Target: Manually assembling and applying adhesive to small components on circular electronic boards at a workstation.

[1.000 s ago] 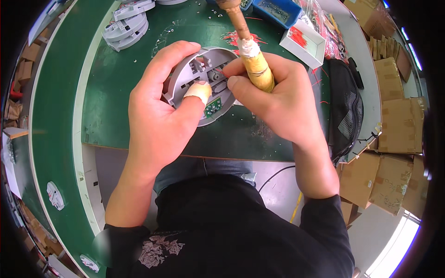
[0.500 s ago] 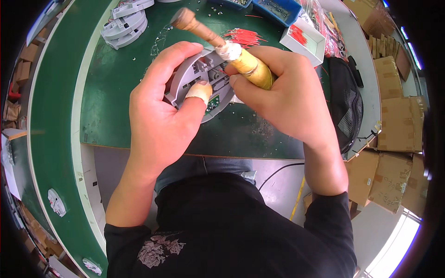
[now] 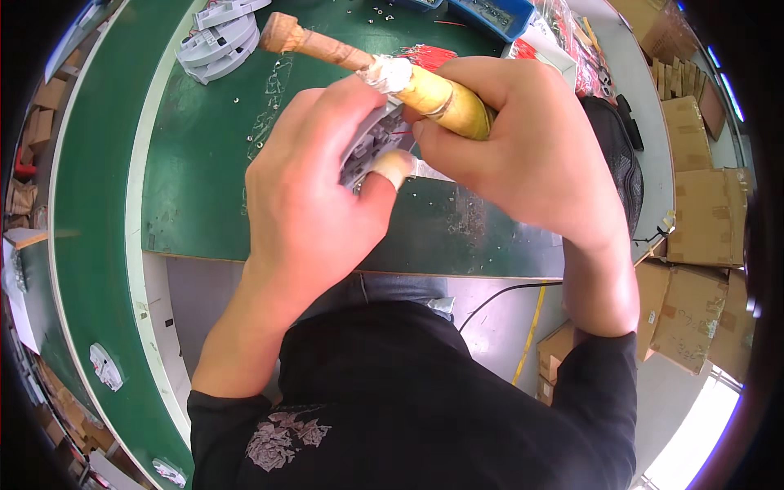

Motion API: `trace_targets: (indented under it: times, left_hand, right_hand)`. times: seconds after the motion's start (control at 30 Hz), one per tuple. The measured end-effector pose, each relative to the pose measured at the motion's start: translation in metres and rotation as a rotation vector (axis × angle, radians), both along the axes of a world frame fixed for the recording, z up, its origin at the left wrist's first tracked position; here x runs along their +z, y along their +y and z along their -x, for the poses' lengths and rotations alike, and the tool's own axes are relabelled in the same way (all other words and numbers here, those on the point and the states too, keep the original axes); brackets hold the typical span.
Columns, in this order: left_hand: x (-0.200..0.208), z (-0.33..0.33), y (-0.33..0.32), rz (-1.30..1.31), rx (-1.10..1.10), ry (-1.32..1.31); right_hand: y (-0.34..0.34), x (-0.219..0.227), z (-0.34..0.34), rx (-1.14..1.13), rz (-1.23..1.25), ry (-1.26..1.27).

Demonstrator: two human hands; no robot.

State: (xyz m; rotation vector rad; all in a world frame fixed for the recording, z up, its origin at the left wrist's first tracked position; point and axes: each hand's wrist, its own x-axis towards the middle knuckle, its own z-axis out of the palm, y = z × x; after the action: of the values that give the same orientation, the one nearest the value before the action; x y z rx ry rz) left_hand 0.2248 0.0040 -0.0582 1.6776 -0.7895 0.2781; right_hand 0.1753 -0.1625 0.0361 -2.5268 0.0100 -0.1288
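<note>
My left hand (image 3: 314, 184) is closed around a rounded grey plastic housing (image 3: 377, 137) with moulded ribs and small parts inside. A light bandage wraps its thumb, which lies across the housing's near edge. Opposite it, my right hand (image 3: 523, 143) grips a tool with a yellow handle (image 3: 447, 104), a white wrapping and a brown shaft ending in a knob. The shaft points up to the left, passing over my left fingers. My right fingertips are close beside the housing; whether they touch it is hidden. A bit of red wire shows between the hands.
Grey housings (image 3: 219, 51) are stacked at the far left of the green table (image 3: 204, 184). Red wires (image 3: 426, 55), a blue bin (image 3: 494, 18) and a black mesh bag (image 3: 614, 151) lie beyond my hands. A green conveyor (image 3: 98, 269) runs along the left. Cardboard boxes (image 3: 706, 216) stand at right.
Both hands have shifted to the right. The housing has tilted, so its circuit board is out of sight, and the tool's shaft now lies flatter, with its knob farther left.
</note>
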Motion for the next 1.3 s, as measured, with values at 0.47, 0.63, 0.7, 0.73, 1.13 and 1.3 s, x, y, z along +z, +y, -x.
trace_targets:
  times: [0.47,0.63,0.7,0.73,1.13,1.3]
  left_hand:
    - [-0.005,-0.002,0.005,0.216,-0.081,0.433]
    - [-0.011,-0.011,0.006,0.295,-0.102,0.767]
    - [-0.015,-0.011,0.009,0.323,-0.128,0.825]
    - [-0.016,-0.011,0.011,0.354,-0.150,0.880]
    - [-0.022,0.000,0.014,0.091,-0.119,-0.126]
    - [-0.041,0.019,0.004,-0.366,-0.112,-0.416]
  right_hand:
    - [-0.015,-0.062,0.019,0.190,-0.138,-0.291]
    - [0.001,-0.068,0.029,0.157,0.243,-0.430]
    - [0.004,-0.061,0.029,0.133,0.305,-0.356]
    - [0.001,-0.060,0.027,0.134,0.309,-0.361]
    - [-0.051,-0.040,-0.003,0.016,-0.745,-0.700]
    - [-0.030,-0.055,-0.066,0.036,-1.362,-0.701]
